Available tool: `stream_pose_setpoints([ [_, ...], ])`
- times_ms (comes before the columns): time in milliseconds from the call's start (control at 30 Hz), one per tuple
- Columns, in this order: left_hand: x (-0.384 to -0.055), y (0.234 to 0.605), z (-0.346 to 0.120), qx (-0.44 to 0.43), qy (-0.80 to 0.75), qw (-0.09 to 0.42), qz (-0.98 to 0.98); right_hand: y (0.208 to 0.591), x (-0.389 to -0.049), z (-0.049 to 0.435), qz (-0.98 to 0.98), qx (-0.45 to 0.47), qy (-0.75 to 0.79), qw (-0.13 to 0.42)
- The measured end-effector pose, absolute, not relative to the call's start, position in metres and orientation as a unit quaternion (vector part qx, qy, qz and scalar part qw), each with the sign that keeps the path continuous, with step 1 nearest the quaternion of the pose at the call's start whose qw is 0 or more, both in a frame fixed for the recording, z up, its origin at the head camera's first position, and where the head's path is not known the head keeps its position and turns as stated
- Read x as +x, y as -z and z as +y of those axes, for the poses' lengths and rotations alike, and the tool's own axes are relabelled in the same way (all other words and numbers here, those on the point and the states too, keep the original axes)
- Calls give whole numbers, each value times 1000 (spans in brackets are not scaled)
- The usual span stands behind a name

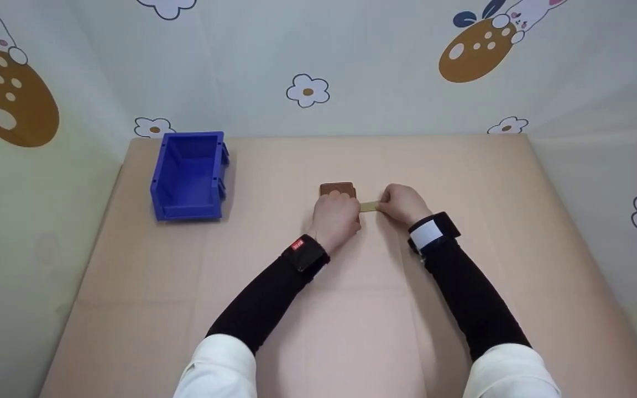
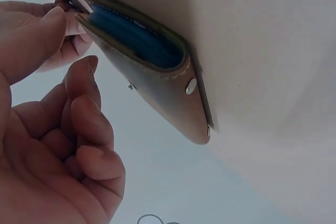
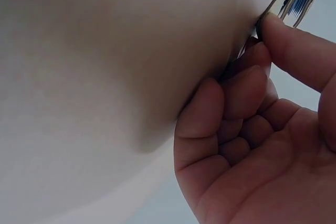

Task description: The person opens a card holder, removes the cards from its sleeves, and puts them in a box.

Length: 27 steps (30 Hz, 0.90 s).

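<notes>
A brown leather card wallet [image 1: 337, 188] lies near the middle of the table, partly hidden under my left hand [image 1: 336, 216]. Its blue inner layers and metal studs show in the left wrist view, where the wallet [image 2: 157, 88] stands slightly spread at its edge. With thumb and index finger, the left hand pinches the wallet's end, its other fingers curled. A short tan strap [image 1: 369, 207] stretches out from the wallet's right side. My right hand [image 1: 405, 204] pinches the strap's free end between thumb and fingertips, just above the table surface.
To the left at the back stands a blue plastic bin [image 1: 190, 213], apart from both hands. The table [image 1: 274, 166] wears a pale peach cover with fold lines. Behind it and at both sides hangs a patterned curtain [image 1: 252, 66].
</notes>
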<state>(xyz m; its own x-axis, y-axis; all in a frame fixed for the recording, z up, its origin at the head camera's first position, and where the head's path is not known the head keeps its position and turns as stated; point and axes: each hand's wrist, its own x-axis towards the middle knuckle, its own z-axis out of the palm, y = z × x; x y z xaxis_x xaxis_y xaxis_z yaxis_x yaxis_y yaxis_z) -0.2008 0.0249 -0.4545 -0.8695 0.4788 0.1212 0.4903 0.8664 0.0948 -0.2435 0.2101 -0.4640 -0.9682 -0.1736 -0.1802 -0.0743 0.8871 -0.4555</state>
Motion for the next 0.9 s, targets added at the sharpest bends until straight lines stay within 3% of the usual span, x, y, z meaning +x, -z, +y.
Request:
stream_pose_setpoints([
  [633, -199, 460, 32, -236, 12, 54, -970, 465, -245, 211, 966, -66, 224, 113],
  [900, -196, 458, 27, -246, 23, 79, -966, 465, -245, 211, 966, -64, 223, 113],
])
